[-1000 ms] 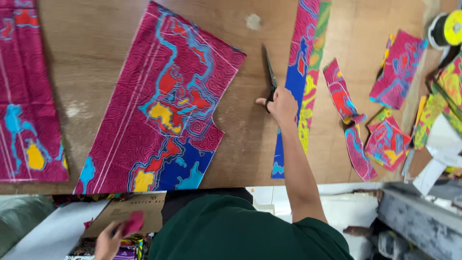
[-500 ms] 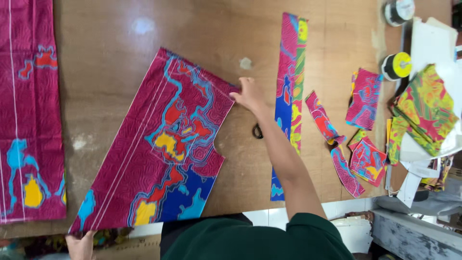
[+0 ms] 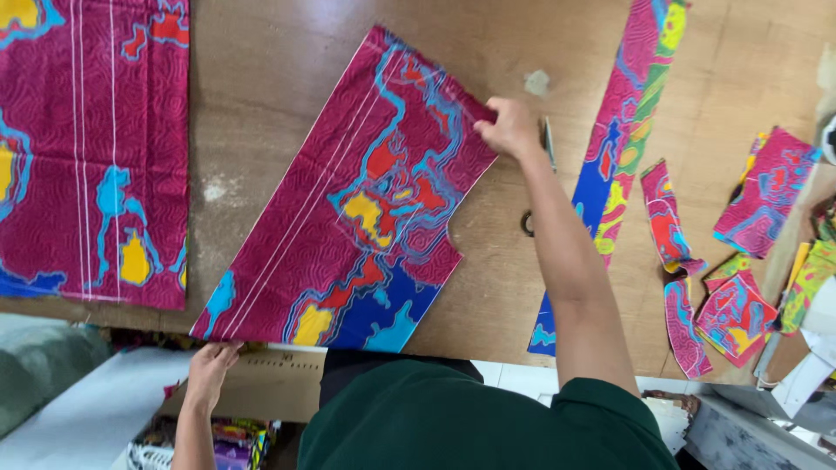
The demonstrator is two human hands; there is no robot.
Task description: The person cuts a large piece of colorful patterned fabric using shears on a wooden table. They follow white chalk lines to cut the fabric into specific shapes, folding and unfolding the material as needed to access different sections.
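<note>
Right hand [image 3: 508, 126] pinches far corner of magenta print fabric panel [image 3: 348, 209]. Left hand [image 3: 209, 365] grips near corner at 7 o'clock. Scissors [image 3: 542, 165] lie at 3 o'clock, touching long fabric strip [image 3: 623, 139].

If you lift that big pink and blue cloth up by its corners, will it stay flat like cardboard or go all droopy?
Probably droopy. The magenta printed fabric panel with blue and yellow patches lies limp on the wooden table and wrinkles where the right hand pinches its far corner. It looks thin, so likely light. With the left hand at the near corner, the middle would probably sag.
</note>
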